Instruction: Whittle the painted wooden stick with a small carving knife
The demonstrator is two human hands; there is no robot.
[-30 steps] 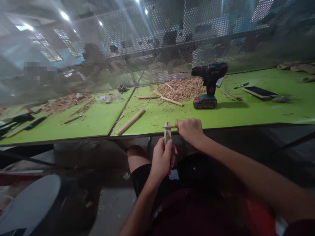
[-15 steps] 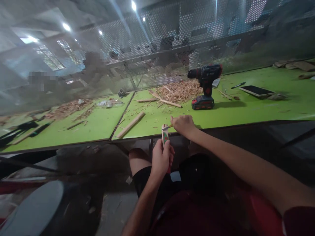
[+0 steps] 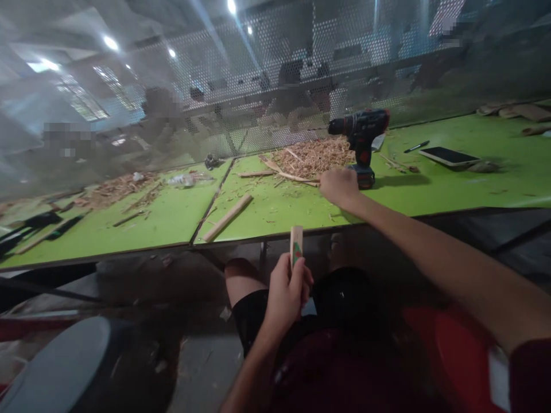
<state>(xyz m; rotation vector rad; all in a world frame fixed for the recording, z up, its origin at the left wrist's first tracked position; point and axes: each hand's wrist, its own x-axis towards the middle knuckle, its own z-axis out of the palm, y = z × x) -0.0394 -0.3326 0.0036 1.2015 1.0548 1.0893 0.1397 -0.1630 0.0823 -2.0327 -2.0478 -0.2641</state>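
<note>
My left hand is wrapped round the lower part of a light wooden stick with a green and red mark on its face. The stick points up and away from me, just off the table's front edge. My right hand is closed in a fist above the green table, in front of the cordless drill, covering part of its battery. The small knife seen in that fist a moment earlier is nearly all hidden now; its blade cannot be made out clearly.
A heap of wood shavings lies behind my right hand, with a thin wooden stick before it. A wooden bar rests left on the green table. Right are a phone and a pen. A mesh screen stands behind.
My right hand has moved forward, up and right, away from the tip of the wooden stick. My left hand has shifted slightly down and right with the stick, which has turned a little.
</note>
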